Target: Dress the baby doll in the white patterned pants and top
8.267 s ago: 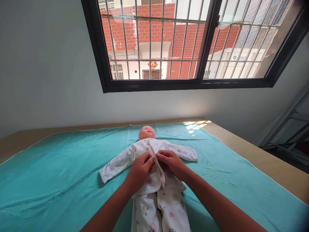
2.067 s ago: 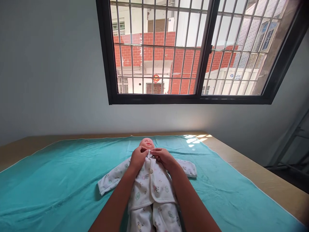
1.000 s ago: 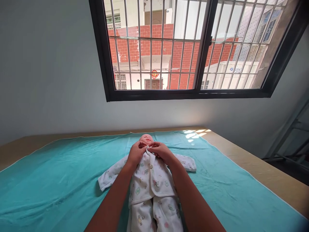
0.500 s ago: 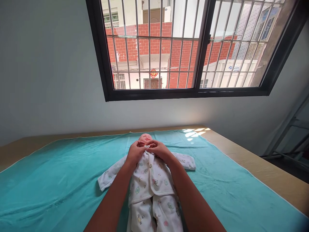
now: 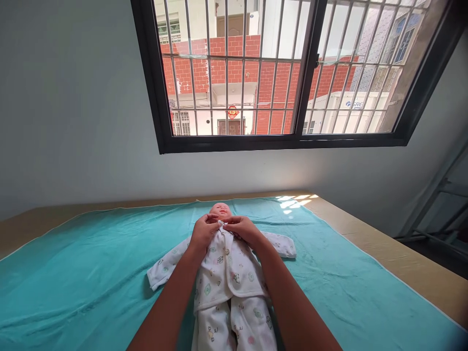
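A baby doll (image 5: 221,209) lies on its back, its head toward the window. It wears a white printed baby jacket (image 5: 215,273) and matching trousers (image 5: 252,319). Both sleeves are spread out to the sides. My left hand (image 5: 204,231) pinches the jacket's collar on the left side, just below the doll's chin. From the right, my right hand (image 5: 243,229) pinches the other side of the collar, its fingertips nearly meeting the left ones. The fastening at the neck is mostly hidden by my fingers. Lower on the front, a button (image 5: 227,252) is visible.
A turquoise cloth (image 5: 91,263) lies under the doll on a wooden table (image 5: 409,253). Behind the table rises a pale wall with a black-framed, barred window (image 5: 234,144). A metal frame (image 5: 435,200) stands at the far right.
My hands stay at the collar, with only a slight shift of the fingers. The right fingers look a little flatter over the neck fastening.
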`<state>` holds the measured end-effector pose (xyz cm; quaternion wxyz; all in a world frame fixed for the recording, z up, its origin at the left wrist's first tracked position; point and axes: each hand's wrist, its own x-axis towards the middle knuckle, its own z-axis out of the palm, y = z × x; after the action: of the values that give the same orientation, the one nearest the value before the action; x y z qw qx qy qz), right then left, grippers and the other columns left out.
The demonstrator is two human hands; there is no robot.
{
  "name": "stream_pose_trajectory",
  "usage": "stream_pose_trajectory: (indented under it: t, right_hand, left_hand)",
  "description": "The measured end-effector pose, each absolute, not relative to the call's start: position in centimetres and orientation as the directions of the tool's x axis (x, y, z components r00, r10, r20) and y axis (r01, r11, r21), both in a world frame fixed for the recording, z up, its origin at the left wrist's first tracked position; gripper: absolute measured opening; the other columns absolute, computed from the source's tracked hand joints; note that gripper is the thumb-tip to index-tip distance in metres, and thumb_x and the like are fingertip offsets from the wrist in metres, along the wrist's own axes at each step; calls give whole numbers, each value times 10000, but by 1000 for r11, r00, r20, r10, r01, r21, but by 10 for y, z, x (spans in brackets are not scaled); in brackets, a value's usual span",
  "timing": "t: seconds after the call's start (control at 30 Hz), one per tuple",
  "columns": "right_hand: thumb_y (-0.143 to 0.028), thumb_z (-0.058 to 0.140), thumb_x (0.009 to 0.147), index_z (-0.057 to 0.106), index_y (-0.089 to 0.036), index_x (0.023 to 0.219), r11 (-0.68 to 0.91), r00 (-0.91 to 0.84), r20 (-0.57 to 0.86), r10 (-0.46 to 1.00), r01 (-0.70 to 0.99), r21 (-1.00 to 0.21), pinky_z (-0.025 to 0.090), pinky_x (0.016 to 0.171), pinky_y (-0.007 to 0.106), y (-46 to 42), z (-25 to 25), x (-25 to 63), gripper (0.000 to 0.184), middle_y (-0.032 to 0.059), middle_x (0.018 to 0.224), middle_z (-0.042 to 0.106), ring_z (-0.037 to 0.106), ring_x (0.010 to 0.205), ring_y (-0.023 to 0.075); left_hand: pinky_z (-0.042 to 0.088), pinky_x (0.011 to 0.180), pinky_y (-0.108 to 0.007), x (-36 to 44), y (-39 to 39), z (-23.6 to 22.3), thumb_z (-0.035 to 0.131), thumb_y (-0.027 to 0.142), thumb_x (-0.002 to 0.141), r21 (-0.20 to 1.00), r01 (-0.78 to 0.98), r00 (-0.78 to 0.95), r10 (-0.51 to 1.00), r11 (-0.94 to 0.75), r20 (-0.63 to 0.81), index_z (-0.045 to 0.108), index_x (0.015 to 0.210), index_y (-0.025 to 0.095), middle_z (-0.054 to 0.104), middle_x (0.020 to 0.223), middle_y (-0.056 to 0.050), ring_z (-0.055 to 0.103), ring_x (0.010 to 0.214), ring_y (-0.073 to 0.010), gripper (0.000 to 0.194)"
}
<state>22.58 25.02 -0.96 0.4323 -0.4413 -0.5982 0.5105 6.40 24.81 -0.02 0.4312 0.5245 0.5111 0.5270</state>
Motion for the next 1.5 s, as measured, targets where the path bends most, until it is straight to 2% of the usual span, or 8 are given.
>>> stream_pose_trajectory:
  t: [0.43, 0.67, 0.9, 1.13, 1.23, 1.33, 1.4, 1.5]
  right_hand:
    - [-245, 679, 673, 739, -137, 946, 2, -187, 21, 982, -102, -995, 228, 446, 197, 255, -18, 227, 299, -71, 506, 410, 315, 469, 53]
    - [-251, 645, 672, 689, -139, 820, -17, -140, -3, 990, -99, -995, 237, 418, 190, 261, -25, 227, 190, -66, 508, 436, 328, 440, 49]
    - [-267, 589, 680, 625, -167, 800, 32, -98, 36, 995, -40, -999, 259, 406, 196, 265, -25, 224, 160, -74, 502, 438, 342, 415, 64]
    - [-305, 490, 770, 590, -191, 789, 292, 223, 324, 919, 166, -942, 407, 571, 279, 250, -49, 231, 153, -2, 643, 552, 495, 581, 154]
    - [-271, 533, 781, 620, -200, 784, 389, 213, 458, 863, 297, -872, 435, 758, 325, 227, -64, 250, 113, 38, 809, 602, 539, 775, 198]
    - [-224, 481, 846, 639, -214, 902, 497, 20, 591, 806, 518, -696, 441, 820, 343, 203, -72, 281, 168, 59, 947, 603, 557, 850, 207]
    - [-211, 436, 878, 629, -216, 970, 499, -44, 618, 785, 636, -589, 452, 848, 348, 192, -75, 309, 213, 78, 1024, 595, 565, 920, 214]
    - [-251, 427, 876, 624, -201, 964, 355, 66, 579, 813, 732, -582, 452, 894, 353, 187, -80, 355, 222, 96, 1074, 594, 565, 997, 228]
  left_hand:
    - [486, 852, -331, 65, 248, -2, 621, 172, 688, 908, 346, 16, 969, -239, 248, 733, 791, 182, 729, 895, -69, 665, 876, -219, 153]
    - [471, 890, -312, 63, 252, -7, 559, 205, 763, 841, 475, 35, 961, -258, 275, 733, 871, 143, 641, 1041, -102, 633, 916, -197, 214]
    - [454, 917, -309, 60, 257, -13, 443, 135, 785, 757, 577, 68, 942, -306, 330, 716, 816, 152, 655, 968, -87, 622, 947, -190, 275]
    - [444, 957, -359, 30, 238, -39, 372, 262, 881, 592, 672, 125, 857, -444, 500, 681, 1005, 202, 671, 1103, -78, 589, 1063, -214, 339]
    - [428, 977, -381, -7, 226, -60, 323, 369, 940, 431, 811, 207, 884, -394, 418, 567, 1302, 235, 631, 1288, -69, 569, 1165, -221, 457]
    - [388, 1022, -433, -50, 211, -78, 297, 418, 944, 271, 905, 248, 925, -327, 289, 450, 1425, 219, 550, 1410, -84, 515, 1256, -258, 543]
    - [358, 1065, -434, -76, 203, -87, 261, 412, 944, 275, 918, 227, 948, -284, 221, 418, 1447, 175, 501, 1457, -94, 471, 1310, -252, 578]
    - [353, 1084, -438, -108, 197, -95, 280, 454, 923, 332, 922, 146, 974, -197, 173, 447, 1419, 127, 519, 1438, -115, 474, 1309, -262, 617]
